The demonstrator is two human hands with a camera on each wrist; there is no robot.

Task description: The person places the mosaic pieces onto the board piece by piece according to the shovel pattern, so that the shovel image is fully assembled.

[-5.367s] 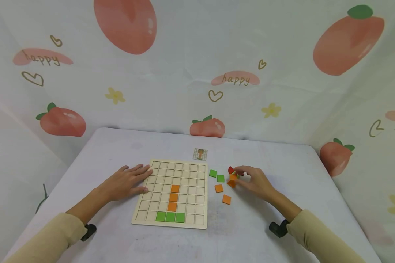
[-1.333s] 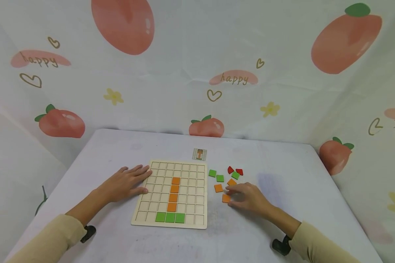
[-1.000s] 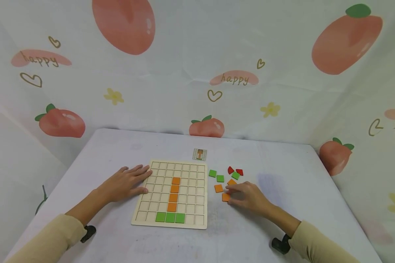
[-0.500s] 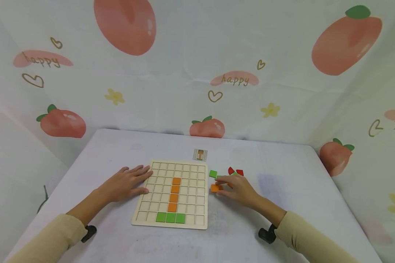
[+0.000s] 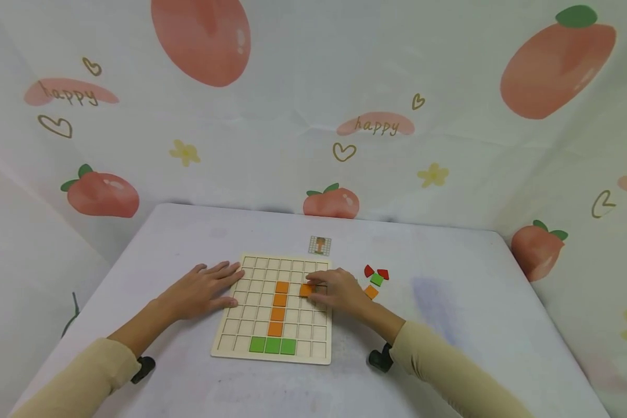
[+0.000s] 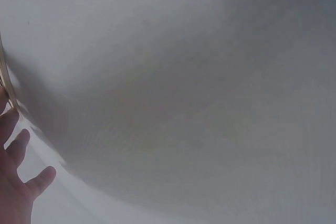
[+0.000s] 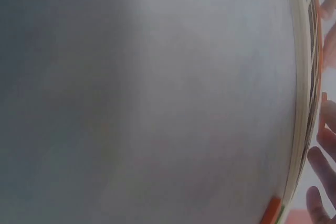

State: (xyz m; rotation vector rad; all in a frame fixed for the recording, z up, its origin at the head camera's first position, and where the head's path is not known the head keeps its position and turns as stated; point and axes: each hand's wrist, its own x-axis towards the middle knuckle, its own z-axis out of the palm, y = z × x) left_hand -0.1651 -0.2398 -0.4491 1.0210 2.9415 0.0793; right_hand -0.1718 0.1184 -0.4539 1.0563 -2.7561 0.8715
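A pale wooden grid board [image 5: 305, 317] lies on the table. In it, several orange square tiles [image 5: 277, 314] form a column above a row of green tiles [image 5: 272, 345]. My left hand [image 5: 201, 292] rests with spread, straight fingers on the board's left edge; the left wrist view catches some of those fingers [image 6: 17, 148] beside the rim. Over the right half of the board, my right hand [image 5: 341, 290] pinches an orange tile [image 5: 305, 289] between thumb and fingers. The right wrist view shows that hand only at its right border.
Right of the board lie two red pieces [image 5: 368, 271], a green tile [image 5: 377, 280] and an orange tile [image 5: 371, 292]. My right hand covers the spot nearer the board. A small pattern card [image 5: 320, 245] lies behind the board. A printed cloth [image 5: 271, 116] hangs at the back.
An orange tile has joined the column's top since the oldest frame. My right hand then reached the loose orange tiles and moved left over the board with one. The left hand stayed put.
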